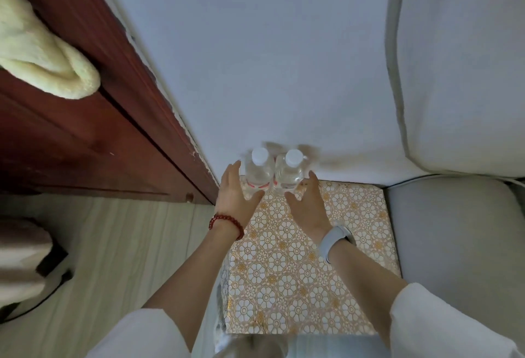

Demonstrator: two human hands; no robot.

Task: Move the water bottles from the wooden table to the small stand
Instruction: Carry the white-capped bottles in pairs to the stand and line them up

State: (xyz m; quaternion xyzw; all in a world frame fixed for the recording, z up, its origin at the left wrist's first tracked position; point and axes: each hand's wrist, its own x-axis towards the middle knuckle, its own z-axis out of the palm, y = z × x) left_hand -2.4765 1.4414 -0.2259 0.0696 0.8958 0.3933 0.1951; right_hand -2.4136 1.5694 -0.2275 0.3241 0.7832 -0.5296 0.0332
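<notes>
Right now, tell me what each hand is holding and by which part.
Nothing is held. The left hand and right hand are open, flanking the two water bottles standing at the stand's far edge.

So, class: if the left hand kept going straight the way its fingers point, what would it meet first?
Probably the left bottle: the open left hand points up along that bottle's side, fingertips already beside it. Whether it would touch or slip past to the wall behind is hard to judge from above.
</notes>
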